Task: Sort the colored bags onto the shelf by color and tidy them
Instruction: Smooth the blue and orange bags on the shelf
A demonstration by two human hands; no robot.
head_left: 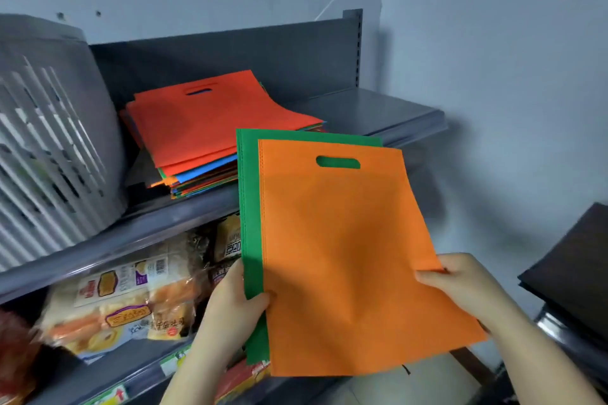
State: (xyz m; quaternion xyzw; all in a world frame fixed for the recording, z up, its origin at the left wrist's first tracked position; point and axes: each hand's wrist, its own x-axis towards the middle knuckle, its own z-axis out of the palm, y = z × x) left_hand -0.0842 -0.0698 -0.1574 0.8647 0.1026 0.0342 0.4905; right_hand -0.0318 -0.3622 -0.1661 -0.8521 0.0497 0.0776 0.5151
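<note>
- Nearest, the left hand (235, 297) pinches the lower left edge of two flat bags held together, thumb on the front, fingers hidden behind.
- Opposite it, the right hand (460, 283) grips the right edge of the orange bag (355, 266), its thumb on the front face and the other fingers behind.
- That orange bag lies in front, its cut-out handle pointing up; through the handle slot the green bag (250, 214) shows — the green one sits directly behind, sticking out along the left and top edges.
- Both bags are held in the air in front of the shelf (388, 112), touching only the hands.
- Below, on a lower shelf level, packets of bread and snacks (131, 302) lie in clear wrappers.
- Farther back, on the grey shelf, a stack of mixed-colour bags (204, 128) lies flat, a red-orange one on top, with blue, green and orange edges showing beneath.
- Just left of the stack stands a grey slatted basket (49, 141), tilted.
- At the right edge — a dark pile of flat sheets (572, 273).
</note>
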